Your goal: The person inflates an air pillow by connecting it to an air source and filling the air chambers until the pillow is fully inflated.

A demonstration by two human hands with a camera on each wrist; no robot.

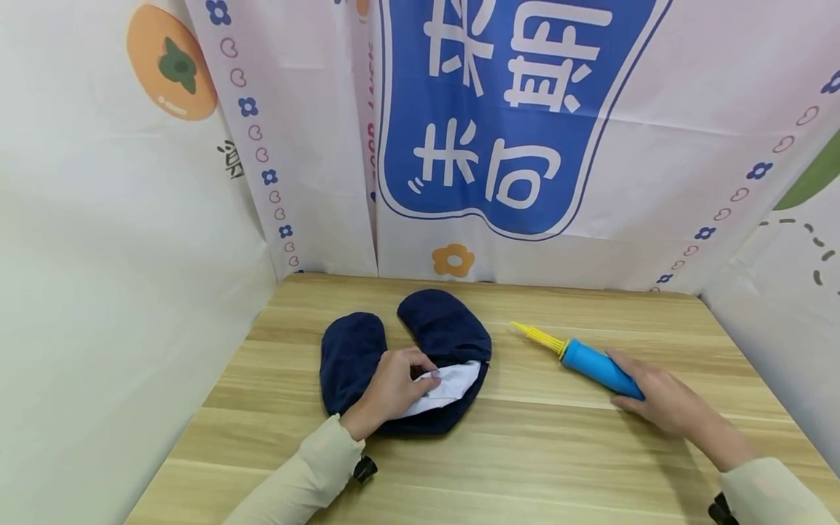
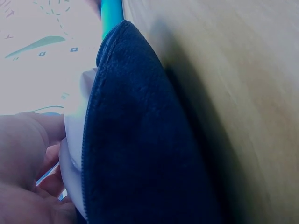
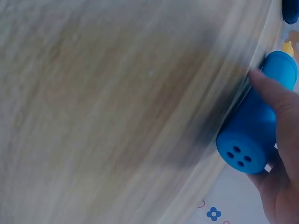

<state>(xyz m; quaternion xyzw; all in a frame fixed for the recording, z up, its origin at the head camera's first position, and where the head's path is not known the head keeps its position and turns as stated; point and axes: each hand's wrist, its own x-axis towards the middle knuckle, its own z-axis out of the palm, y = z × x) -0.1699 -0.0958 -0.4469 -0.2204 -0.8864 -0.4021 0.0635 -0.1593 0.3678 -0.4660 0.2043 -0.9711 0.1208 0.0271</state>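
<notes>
A navy U-shaped neck pillow cover lies on the table with its two arms pointing away from me. Its zipped edge gapes along the near curve, and a white smooth liner shows inside. My left hand pinches the liner between thumb and fingers; the left wrist view shows this liner beside the zipper teeth. To the right, my right hand grips a blue hand pump near its rear end, thumb on the near side. The pump's yellow nozzle points up and left, toward the back of the table.
The light wood-grain table ends at a printed cloth backdrop at the back. White cloth also hangs along the left side, with more on the right. The pump lies a short way right of the cover.
</notes>
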